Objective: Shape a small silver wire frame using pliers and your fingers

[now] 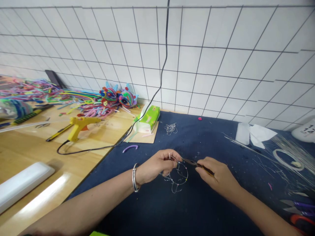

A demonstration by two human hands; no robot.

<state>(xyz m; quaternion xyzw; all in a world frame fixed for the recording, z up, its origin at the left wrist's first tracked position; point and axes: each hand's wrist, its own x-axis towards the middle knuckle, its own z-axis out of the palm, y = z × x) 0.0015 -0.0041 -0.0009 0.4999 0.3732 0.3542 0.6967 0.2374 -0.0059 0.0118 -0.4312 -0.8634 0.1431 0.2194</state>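
Beaded wire ring held just below center of frame; upper-left edge pinched in left hand; pliers gripped in right hand, long axis sloped down rightward, tips directed toward left hand; left hand nearer ring; jaw closure cannot be told.

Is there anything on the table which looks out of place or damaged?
A purple curved piece lies alone on the dark cloth, apart from the colourful pile on the wooden surface, so it looks stray. No damage is evident.
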